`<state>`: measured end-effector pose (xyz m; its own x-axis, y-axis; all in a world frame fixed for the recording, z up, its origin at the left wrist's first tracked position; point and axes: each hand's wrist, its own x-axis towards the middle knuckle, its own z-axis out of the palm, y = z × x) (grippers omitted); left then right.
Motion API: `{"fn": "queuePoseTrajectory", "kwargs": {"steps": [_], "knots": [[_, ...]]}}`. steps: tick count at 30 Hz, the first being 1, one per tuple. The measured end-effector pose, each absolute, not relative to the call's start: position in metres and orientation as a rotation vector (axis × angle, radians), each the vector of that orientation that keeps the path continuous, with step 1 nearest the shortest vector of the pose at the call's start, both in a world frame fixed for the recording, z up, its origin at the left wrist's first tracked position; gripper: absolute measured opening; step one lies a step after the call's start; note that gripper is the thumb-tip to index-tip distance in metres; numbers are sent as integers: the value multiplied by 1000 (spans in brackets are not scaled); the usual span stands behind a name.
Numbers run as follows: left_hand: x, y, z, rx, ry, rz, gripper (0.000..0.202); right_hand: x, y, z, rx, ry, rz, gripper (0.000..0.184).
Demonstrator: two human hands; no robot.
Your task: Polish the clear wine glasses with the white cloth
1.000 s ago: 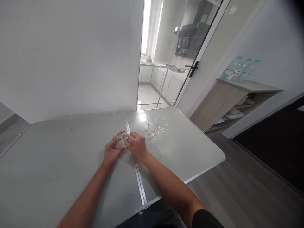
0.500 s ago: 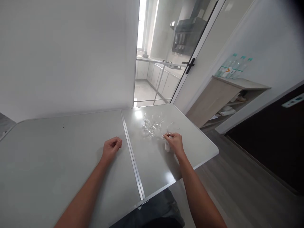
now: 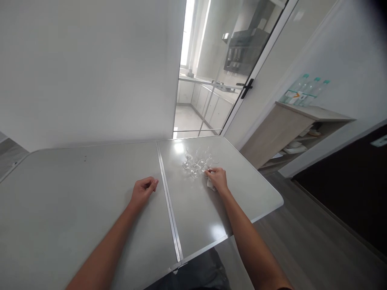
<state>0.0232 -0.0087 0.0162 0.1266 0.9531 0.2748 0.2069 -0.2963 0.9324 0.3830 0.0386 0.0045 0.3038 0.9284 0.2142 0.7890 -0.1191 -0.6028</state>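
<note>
Several small clear stemmed glasses (image 3: 196, 161) stand in a cluster on the right half of the grey folding table (image 3: 75, 201). My right hand (image 3: 217, 179) rests against the near right side of the cluster, fingers closed around the stem of one glass (image 3: 209, 165), with a white cloth (image 3: 209, 184) tucked under the palm. My left hand (image 3: 143, 190) lies on the table left of the centre seam, fingers loosely curled and holding nothing.
A metal seam (image 3: 167, 201) splits the table down the middle. Behind it are a white wall and a glass door (image 3: 242, 72) into a kitchen. A wooden shelf (image 3: 290, 129) with water bottles (image 3: 305, 86) stands at the right, above wood flooring.
My right hand carried the glass from the middle of the table to the cluster and now sets it beside the others. My left hand let go and stayed near the seam.
</note>
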Motion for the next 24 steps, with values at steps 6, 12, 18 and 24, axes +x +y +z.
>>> {"fn": "queuePoseTrajectory", "kwargs": {"steps": [6,12,18,24], "knots": [[24,-7,11,1548,1108,1225,46,383,37,6,-1937,-1507,303,31],[18,-8,11,1472,942,1052,55,379,-11,35,-2032,-1546,336,30],[12,-15,14,1356,492,445,59,267,-29,60,-1036,-1858,1556,34],[7,-13,19,1435,438,293,42,192,15,27,-503,-1530,2276,43]]}}
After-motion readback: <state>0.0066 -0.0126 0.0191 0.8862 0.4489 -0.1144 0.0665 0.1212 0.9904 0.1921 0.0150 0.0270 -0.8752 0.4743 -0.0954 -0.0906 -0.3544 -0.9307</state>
